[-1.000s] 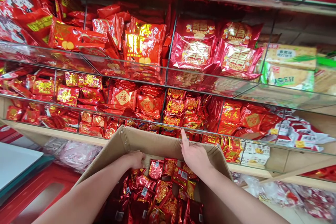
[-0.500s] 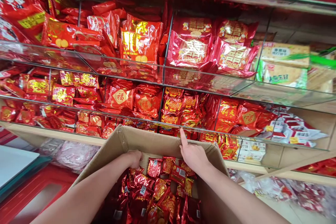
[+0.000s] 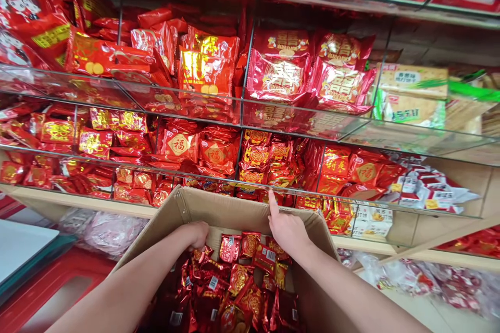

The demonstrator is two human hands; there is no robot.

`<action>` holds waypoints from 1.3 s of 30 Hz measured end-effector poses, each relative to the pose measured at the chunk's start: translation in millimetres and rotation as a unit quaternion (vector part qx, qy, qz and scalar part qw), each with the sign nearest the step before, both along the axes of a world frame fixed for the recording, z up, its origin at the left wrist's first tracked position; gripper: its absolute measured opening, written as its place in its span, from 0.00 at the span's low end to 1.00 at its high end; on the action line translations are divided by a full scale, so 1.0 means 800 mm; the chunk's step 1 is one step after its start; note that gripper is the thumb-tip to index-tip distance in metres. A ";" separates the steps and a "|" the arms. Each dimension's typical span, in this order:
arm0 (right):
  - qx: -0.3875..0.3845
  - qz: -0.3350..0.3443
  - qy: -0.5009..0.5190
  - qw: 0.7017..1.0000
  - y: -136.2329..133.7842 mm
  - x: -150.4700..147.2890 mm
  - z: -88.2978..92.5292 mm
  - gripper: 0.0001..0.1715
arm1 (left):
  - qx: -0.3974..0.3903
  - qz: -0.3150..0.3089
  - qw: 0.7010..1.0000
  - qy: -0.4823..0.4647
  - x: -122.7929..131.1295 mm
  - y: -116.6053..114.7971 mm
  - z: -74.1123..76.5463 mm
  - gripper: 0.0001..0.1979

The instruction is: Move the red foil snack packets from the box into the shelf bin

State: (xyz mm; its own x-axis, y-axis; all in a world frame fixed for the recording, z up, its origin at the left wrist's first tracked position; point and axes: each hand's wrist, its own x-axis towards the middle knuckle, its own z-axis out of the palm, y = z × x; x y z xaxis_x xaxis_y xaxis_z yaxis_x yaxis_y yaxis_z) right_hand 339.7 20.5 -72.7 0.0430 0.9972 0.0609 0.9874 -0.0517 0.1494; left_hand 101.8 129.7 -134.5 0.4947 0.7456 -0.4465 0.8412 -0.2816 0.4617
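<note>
A cardboard box (image 3: 238, 207) stands open against the lower shelf, with many small red and gold packets (image 3: 240, 278) inside. My left hand (image 3: 197, 234) is inside the box near its left back corner, its fingers curled down by a red packet; what they hold, if anything, is hidden. My right hand (image 3: 287, 226) lies at the box's back wall, right of the middle. Its index finger stretches up over the rim toward the shelf edge, while the other fingers are folded out of sight behind the wall or palm.
Shelves with clear dividers hold red snack packs (image 3: 277, 73), green-edged cracker packs (image 3: 414, 93) and white packets (image 3: 437, 187). Below the shelf lie plastic-wrapped bags (image 3: 115, 231). A white tray (image 3: 23, 247) and a red container (image 3: 58, 286) are at the left.
My left hand has shifted slightly left and up inside the box. The view of the shelves has tilted a little. My right hand stays at the back wall.
</note>
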 end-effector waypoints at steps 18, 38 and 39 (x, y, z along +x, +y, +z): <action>0.057 0.131 0.327 0.934 -0.003 0.002 0.015 0.22 | -0.091 0.026 0.942 -0.321 0.064 -0.041 0.103 0.16; 0.132 0.104 0.503 0.848 -0.001 -0.005 0.018 0.17 | -0.150 0.111 0.903 -0.387 0.073 -0.058 0.108 0.17; 0.140 0.090 0.511 0.844 0.000 -0.004 0.019 0.17 | -0.147 0.122 0.896 -0.402 0.073 -0.058 0.110 0.16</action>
State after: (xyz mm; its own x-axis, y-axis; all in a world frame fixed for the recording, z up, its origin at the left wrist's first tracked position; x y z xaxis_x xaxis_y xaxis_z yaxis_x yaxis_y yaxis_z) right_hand 336.5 20.1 -57.5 0.0643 0.9462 0.3173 0.5896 0.2205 -0.7770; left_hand 160.2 83.7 -46.7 0.5834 0.7833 -0.2148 0.2242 0.0989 0.9695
